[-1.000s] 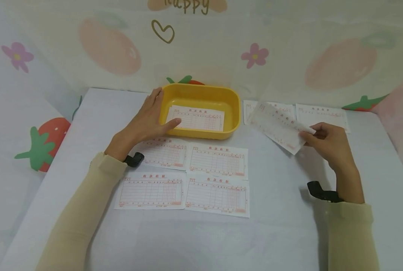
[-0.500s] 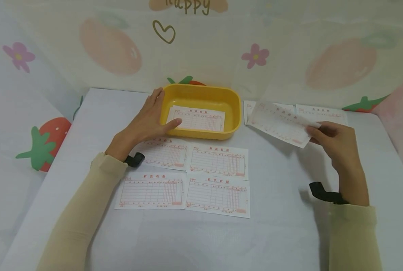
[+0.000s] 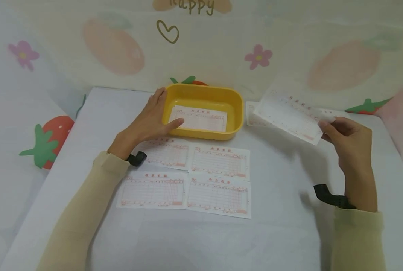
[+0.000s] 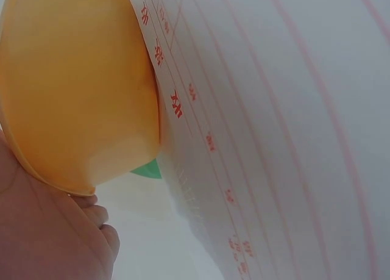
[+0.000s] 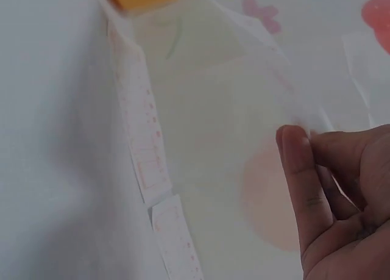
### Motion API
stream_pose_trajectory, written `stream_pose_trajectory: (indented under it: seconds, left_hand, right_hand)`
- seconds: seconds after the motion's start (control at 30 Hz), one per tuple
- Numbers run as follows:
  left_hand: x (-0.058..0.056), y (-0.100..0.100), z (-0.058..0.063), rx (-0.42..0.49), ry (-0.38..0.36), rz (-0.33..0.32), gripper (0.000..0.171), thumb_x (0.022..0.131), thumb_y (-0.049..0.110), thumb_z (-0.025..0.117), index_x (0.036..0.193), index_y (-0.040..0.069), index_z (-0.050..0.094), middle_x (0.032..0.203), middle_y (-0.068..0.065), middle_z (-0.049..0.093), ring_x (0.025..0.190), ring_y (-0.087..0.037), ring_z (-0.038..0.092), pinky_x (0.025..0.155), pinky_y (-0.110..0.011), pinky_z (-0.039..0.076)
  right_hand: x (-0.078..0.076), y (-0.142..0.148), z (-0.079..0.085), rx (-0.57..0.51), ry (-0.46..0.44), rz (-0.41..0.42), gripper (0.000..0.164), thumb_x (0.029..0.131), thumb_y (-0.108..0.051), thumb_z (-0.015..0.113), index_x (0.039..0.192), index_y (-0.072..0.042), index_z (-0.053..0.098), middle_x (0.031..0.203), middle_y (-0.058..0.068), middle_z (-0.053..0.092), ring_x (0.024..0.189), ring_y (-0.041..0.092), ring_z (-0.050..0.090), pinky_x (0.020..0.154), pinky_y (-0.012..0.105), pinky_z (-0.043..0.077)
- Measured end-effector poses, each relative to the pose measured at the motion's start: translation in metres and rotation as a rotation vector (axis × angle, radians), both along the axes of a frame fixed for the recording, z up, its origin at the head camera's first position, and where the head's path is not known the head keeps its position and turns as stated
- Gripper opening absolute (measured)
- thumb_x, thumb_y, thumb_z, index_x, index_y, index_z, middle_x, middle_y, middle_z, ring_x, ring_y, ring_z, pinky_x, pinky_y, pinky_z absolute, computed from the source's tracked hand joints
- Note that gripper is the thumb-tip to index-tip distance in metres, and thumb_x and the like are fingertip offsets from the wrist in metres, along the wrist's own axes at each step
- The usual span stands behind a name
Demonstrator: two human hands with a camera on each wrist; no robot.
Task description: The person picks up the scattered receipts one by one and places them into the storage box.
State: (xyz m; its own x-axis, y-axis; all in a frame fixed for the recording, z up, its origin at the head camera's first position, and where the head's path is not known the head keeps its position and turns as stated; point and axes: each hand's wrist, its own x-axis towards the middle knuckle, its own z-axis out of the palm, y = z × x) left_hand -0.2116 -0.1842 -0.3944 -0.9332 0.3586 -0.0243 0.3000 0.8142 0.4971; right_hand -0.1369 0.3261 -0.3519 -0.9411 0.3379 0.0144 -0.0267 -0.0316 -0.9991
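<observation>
My right hand pinches the right edge of a printed receipt slip between thumb and fingers. The slip hangs tilted in the air, its shadow on the table beneath. In the right wrist view the pinching fingers show against the wall cloth. My left hand holds the left end of a yellow plastic basin, thumb over the front rim and fingers along the left side. Inside the basin lies another receipt slip. Below it, the left wrist view shows the basin's side and curled fingertips.
Several receipt slips lie in two rows on the white table in front of the basin, among them a near left slip and a near right slip. Two more slips lie along the back edge, right of the basin. A strawberry-patterned cloth rises behind.
My right hand has moved right and slightly away from the basin, raising the pinched slip higher off the slips at the back. The left hand keeps its hold on the basin.
</observation>
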Motion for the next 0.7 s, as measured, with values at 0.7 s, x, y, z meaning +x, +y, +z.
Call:
stream_pose_trajectory:
  seconds: [0.7]
  left_hand:
    - [-0.004,0.002,-0.002,0.015,0.001,-0.004,0.117,0.094,0.074,0.056,0.171,0.01,-0.006,0.18,-0.009,-0.008,0.168,-0.033,0.002,0.135,-0.058,0.017]
  right_hand:
    - [-0.045,-0.081,0.013,0.313,-0.133,0.37,0.032,0.097,-0.017,0.078,0.122,0.0,0.068,0.106,-0.006,0.072,0.091,0.007,0.072,0.081,0.018,0.064]
